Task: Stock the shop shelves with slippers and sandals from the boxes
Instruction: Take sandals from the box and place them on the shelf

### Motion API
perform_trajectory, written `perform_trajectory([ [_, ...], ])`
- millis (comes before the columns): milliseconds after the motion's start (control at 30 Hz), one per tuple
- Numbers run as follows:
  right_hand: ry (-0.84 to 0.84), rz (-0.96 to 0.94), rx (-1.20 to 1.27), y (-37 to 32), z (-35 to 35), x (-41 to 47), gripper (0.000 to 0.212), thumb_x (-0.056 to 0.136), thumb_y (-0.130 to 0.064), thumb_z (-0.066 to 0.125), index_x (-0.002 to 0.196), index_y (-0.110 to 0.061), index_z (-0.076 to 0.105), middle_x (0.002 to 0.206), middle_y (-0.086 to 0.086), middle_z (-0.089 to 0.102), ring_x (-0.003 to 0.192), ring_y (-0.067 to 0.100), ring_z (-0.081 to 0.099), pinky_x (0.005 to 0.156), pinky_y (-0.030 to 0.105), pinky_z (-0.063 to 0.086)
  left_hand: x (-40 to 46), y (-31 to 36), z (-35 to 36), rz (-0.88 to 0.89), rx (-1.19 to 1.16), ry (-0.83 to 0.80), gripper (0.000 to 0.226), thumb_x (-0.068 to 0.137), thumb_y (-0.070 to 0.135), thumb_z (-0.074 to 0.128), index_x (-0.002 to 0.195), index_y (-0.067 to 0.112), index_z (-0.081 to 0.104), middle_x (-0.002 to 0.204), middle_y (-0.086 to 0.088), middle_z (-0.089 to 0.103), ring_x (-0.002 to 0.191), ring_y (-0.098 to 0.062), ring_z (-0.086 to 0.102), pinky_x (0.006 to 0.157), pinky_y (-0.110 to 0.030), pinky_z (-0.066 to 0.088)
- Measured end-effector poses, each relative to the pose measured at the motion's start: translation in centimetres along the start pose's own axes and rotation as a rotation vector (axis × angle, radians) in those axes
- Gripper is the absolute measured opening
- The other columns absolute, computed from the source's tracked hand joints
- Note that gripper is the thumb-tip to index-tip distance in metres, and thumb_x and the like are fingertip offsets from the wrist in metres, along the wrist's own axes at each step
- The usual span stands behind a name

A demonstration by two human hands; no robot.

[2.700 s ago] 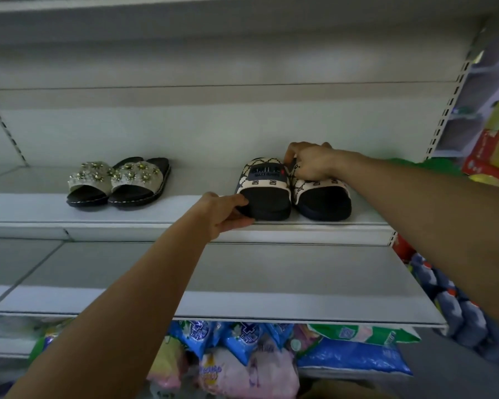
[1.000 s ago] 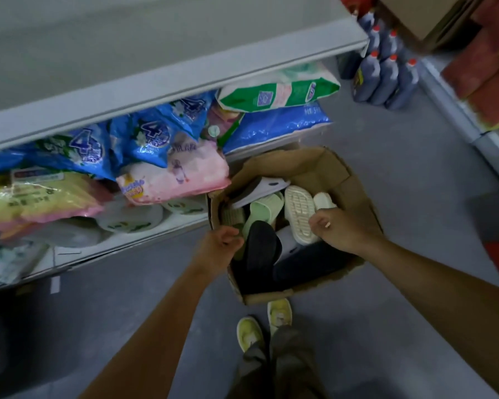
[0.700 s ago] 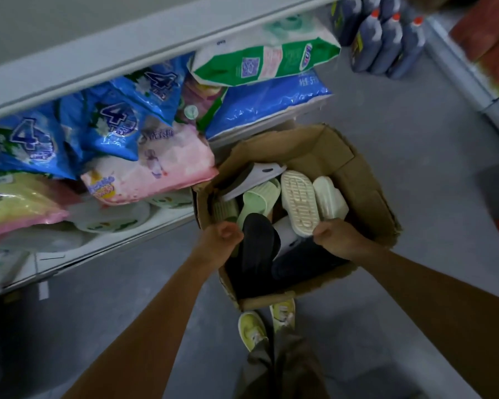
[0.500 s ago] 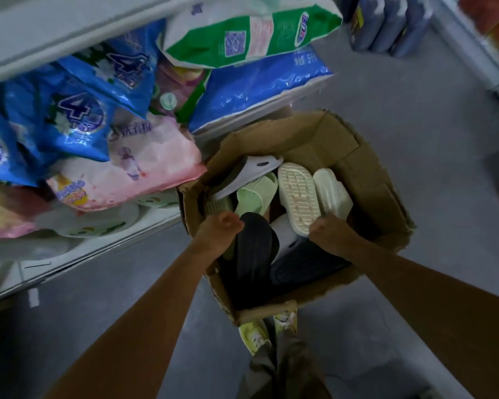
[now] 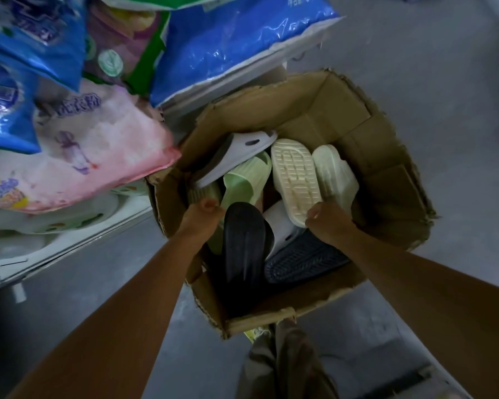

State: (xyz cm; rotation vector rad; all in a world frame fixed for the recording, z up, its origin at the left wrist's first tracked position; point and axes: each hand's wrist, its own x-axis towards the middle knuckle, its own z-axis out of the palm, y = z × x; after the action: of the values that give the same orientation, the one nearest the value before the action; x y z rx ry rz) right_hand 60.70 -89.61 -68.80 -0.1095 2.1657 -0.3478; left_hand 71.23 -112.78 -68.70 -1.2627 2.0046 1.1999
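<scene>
From the head view I look down into the cardboard box [image 5: 386, 156] on the floor, full of loose slippers. My left hand [image 5: 200, 218] has its fingers curled at the green slipper [image 5: 247, 180]; whether it really grips I cannot tell. My right hand [image 5: 327, 223] closes around the heel end of the cream slipper [image 5: 294, 177], which lies sole up. I judge this the picking step; next I must find its matching partner, probably the pale one [image 5: 334, 174] beside it.

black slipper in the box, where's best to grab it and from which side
Probably by its near heel end, coming from above. The black slipper lies strap up on top of the pile in the cardboard box, its heel end bare, beside the left hand.
</scene>
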Motion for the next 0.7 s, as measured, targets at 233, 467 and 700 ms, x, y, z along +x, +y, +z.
perform_trajectory([
  [233,0.049,0.048,0.015,-0.8,1.1,0.6,0.031,0.092,-0.018,0.047,0.119,-0.007,0.058,0.124,0.016,0.058,0.114,0.033,0.055,0.095,0.039,0.047,1.3,-1.0,1.0,-0.059,-0.041,0.016,0.039,0.089,0.027,0.06,0.127,0.016,0.057,0.113,-0.01,0.063,0.099,-0.026,0.059,0.081,-0.031,0.045],
  [467,0.078,-0.211,-0.223,-2.3,3.7,1.2,0.035,0.094,-0.03,0.049,0.127,-0.018,0.052,0.126,0.008,0.055,0.115,0.028,0.052,0.094,0.037,0.043,4.1,-0.6,0.9,-0.177,-0.397,0.124,0.024,0.087,0.026,0.063,0.102,0.01,0.054,0.086,-0.006,0.057,0.082,-0.024,0.061,0.086,-0.042,0.054],
  [700,0.178,-0.361,-0.74,-3.8,6.7,2.4,0.07,0.079,-0.054,0.063,0.132,-0.012,0.042,0.127,0.01,0.049,0.11,0.028,0.05,0.088,0.039,0.037,8.0,-0.3,0.5,-0.409,-0.917,0.094,0.038,0.094,0.039,0.055,0.122,0.013,0.052,0.101,-0.012,0.055,0.086,-0.024,0.059,0.07,-0.035,0.053],
])
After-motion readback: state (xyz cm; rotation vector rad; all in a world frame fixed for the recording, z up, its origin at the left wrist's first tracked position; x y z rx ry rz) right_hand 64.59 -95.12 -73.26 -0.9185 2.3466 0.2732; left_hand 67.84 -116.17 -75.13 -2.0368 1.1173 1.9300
